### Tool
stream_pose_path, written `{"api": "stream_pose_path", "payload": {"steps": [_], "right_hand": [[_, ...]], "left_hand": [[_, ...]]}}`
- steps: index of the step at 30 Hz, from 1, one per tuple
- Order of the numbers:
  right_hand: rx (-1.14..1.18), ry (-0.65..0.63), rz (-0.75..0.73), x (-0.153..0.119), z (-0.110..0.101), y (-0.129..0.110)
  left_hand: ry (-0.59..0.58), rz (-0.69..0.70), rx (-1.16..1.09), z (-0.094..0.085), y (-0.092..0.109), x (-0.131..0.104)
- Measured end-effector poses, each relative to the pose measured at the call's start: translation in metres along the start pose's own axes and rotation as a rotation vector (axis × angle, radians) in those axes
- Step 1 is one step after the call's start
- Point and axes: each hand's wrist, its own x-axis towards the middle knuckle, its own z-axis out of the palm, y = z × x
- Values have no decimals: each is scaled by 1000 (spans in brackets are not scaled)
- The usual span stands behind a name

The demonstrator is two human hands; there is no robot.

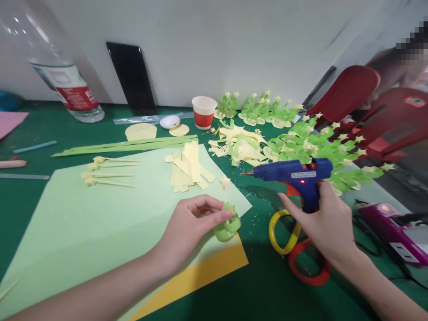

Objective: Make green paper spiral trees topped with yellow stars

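Note:
Between the thumb and fingers of my left hand (197, 218) is a small green paper piece (228, 228) with a pale star on a thin stem rising from it. My right hand (329, 218) is wrapped round the handle of a blue glue gun (294, 171), whose nozzle points left and whose red light is on. Under the gun lie scissors (309, 263) with yellow and red handles. A light green sheet (100, 232) spreads beneath my left hand, bearing cream paper strips (190, 167) and several stemmed pieces (107, 180).
Finished green paper trees (314, 142) crowd the back right beside paper scraps (240, 145). A paper cup (203, 112), a phone (132, 80) and a bottle (72, 89) stand along the wall. At the right are a purple power strip (394, 232) with cables and red chairs (347, 93).

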Motion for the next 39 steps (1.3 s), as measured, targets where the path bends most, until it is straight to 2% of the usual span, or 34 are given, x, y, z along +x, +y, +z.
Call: {"api": "stream_pose_path", "payload": {"steps": [3,8,10,13,15,16,18,21,25,29,31,39], "right_hand": [[28,-29,71,0,-1,2],[116,-258,183,1,11,12],[134,-283,175,2,14,14],[201,-156,81,4,4,8],[359,-44,-34,7,-14,-4],[480,-53,-88,9,-24,-12],[746,-177,-137,14,-45,-30],[1055,-393,-101,24,-64,-54],[1219,-626,6,37,-69,-68],[1302,-715,10,43,-67,-68],[1330,-724,7,43,-67,-68],[1391,-593,-78,47,-66,-67]], "left_hand": [[10,11,1,1,0,-2],[20,55,31,3,5,-8],[33,86,55,5,11,-12],[40,128,84,8,20,-19],[54,179,96,11,24,-24],[58,211,99,12,25,-26],[52,269,102,14,26,-30],[14,316,105,16,28,-37],[6,354,96,15,32,-42],[0,392,107,13,35,-43],[-1,406,113,13,36,-43],[-36,373,84,12,38,-41]]}}
